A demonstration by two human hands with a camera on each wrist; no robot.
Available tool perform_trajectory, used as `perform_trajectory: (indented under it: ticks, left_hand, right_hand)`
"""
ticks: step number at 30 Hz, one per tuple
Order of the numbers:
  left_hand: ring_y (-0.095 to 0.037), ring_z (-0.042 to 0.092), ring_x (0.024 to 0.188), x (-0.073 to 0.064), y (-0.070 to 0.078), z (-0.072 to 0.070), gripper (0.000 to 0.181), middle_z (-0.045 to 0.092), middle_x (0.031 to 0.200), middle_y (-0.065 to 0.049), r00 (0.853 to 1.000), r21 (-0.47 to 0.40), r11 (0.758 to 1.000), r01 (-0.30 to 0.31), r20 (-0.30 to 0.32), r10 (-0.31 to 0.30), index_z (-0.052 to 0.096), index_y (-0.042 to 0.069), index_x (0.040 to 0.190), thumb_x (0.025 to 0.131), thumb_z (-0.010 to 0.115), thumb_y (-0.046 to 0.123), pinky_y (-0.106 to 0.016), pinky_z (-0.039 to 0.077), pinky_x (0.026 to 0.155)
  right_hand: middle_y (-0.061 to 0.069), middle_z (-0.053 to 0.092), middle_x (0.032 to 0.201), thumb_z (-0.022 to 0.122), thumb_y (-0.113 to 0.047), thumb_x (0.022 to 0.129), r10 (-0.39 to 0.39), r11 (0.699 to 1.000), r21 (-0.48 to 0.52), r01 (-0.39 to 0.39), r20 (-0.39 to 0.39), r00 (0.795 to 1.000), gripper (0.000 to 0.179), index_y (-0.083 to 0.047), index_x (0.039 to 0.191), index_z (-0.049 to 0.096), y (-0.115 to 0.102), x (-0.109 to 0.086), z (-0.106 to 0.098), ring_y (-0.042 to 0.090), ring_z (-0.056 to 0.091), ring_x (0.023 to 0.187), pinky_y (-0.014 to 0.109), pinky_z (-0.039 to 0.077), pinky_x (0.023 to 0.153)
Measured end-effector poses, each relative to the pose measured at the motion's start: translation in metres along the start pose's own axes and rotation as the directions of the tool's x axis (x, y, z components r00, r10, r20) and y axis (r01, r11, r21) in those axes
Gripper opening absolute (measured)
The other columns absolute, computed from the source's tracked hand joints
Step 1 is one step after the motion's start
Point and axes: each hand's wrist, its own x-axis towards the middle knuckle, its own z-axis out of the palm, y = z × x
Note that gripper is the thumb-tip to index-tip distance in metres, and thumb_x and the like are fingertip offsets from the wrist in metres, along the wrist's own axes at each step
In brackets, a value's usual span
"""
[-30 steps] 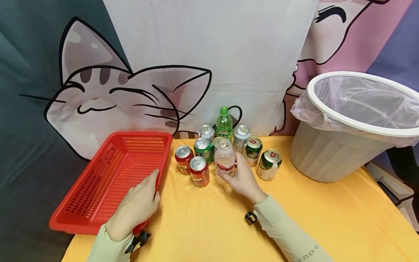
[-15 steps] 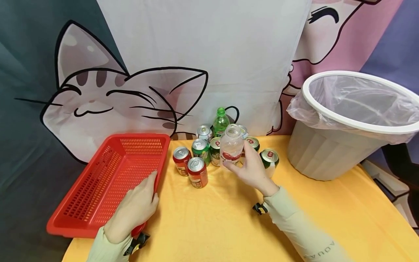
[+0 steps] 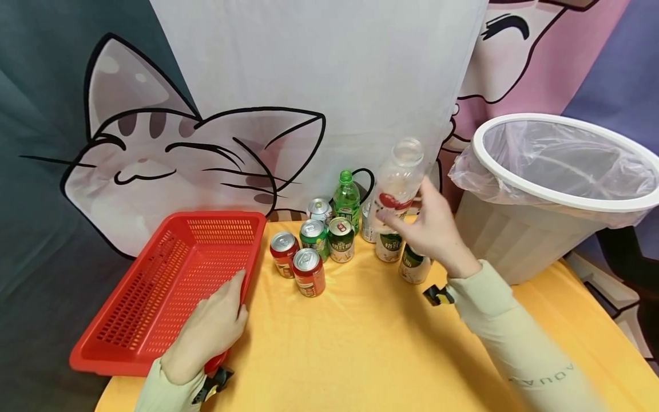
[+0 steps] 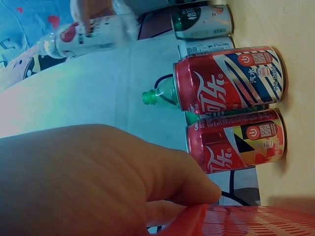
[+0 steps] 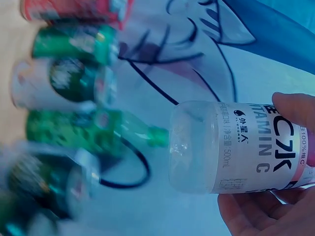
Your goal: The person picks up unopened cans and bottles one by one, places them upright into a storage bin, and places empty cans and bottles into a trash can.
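Shifted up and right, nearer the bin (image 3: 507, 243) at right, farther from the red basket (image 3: 177, 286) at left, whose rim the left hand (image 3: 213, 323) pinches, the clear bottle (image 3: 399, 180), gripped by the right hand (image 3: 437, 229), is above the cans (image 3: 389, 247) right of centre: seemingly picked, not yet placed.

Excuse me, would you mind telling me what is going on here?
A person's right hand holds a clear bottle, raised off the yellow-covered table, while the left hand grips a red basket by its edge. Cans and a green bottle stand between that basket and a lined bin.
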Motion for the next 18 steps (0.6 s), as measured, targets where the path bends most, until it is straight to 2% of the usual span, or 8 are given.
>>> perform_trajectory:
  ticks: [4, 10, 15, 18]
  left_hand:
    - [-0.052, 0.065, 0.117, 0.000, 0.000, 0.000, 0.064, 0.057, 0.143, -0.034, 1.000, 0.004, 1.000, 0.001, 0.003, -0.001, 0.038, -0.008, 0.153, 0.096, 0.058, 0.011, -0.065, 0.055, 0.090]
    - [-0.052, 0.065, 0.115, 0.000, 0.000, 0.000, 0.064, 0.056, 0.143, -0.033, 1.000, 0.005, 1.000, 0.010, 0.013, -0.010, 0.037, -0.007, 0.154, 0.096, 0.059, 0.012, -0.065, 0.055, 0.089]
    - [-0.052, 0.067, 0.112, 0.000, -0.001, 0.001, 0.065, 0.057, 0.142, -0.033, 1.000, 0.006, 1.000, 0.009, 0.015, -0.009, 0.037, -0.006, 0.154, 0.096, 0.059, 0.012, -0.064, 0.056, 0.086]
    - [-0.052, 0.067, 0.110, 0.000, -0.001, 0.002, 0.065, 0.058, 0.141, -0.034, 1.000, 0.010, 1.000, 0.007, 0.015, -0.007, 0.037, -0.006, 0.154, 0.096, 0.059, 0.012, -0.065, 0.056, 0.085]
  right_hand:
    - [0.006, 0.061, 0.141, 0.085, -0.017, 0.085, 0.041, 0.999, -0.015, -0.041, -0.030, 0.999, 0.075, -0.016, 0.149, 0.046, -0.014, 0.010, -0.029, 0.023, 0.061, 0.124, 0.045, 0.053, 0.104]
    - [0.000, 0.061, 0.138, 0.087, -0.017, 0.083, 0.026, 0.999, -0.044, -0.030, -0.092, 0.995, 0.075, -0.023, 0.147, 0.048, -0.028, 0.022, -0.070, 0.008, 0.059, 0.118, 0.020, 0.049, 0.099]
    - [-0.009, 0.063, 0.129, 0.086, -0.012, 0.081, -0.007, 0.998, -0.060, -0.002, -0.155, 0.988, 0.071, -0.024, 0.143, 0.054, -0.033, 0.028, -0.100, 0.003, 0.059, 0.113, 0.014, 0.046, 0.097]
    - [-0.013, 0.063, 0.124, 0.085, -0.010, 0.082, 0.013, 0.999, -0.038, -0.020, -0.174, 0.985, 0.067, -0.023, 0.141, 0.056, -0.036, 0.030, -0.118, 0.003, 0.062, 0.109, 0.011, 0.048, 0.092]
